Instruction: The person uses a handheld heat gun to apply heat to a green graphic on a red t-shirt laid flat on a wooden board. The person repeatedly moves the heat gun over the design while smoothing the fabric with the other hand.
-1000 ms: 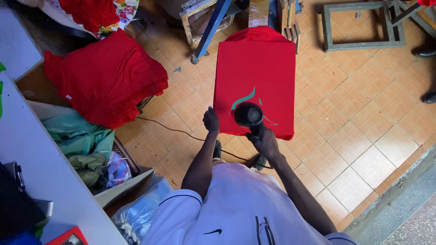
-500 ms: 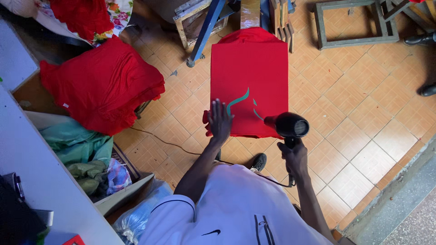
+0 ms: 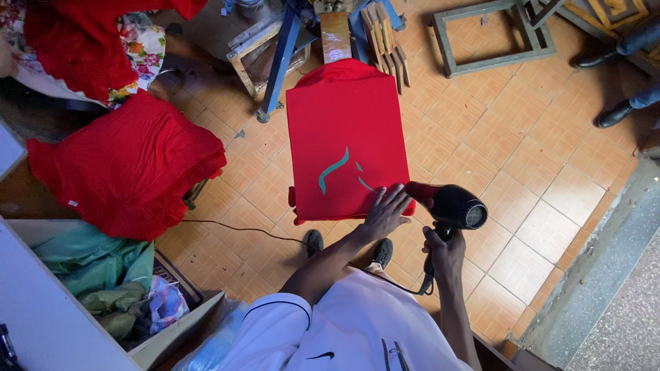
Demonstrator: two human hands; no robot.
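Far to the left of both hands, a cardboard box (image 3: 180, 328) holds what look like crumpled green cloths (image 3: 96, 264), and a stack of red shirts (image 3: 127, 165) lies above it. The left hand (image 3: 385, 213) rests flat, fingers spread, on the near edge of a red shirt (image 3: 344, 130) stretched on a board, its long axis running away from the person. Just right of it, the right hand (image 3: 445, 251) is closed around the handle of a black hair dryer (image 3: 450, 206), whose barrel lies crosswise with its red-ended nozzle pointing left at the shirt.
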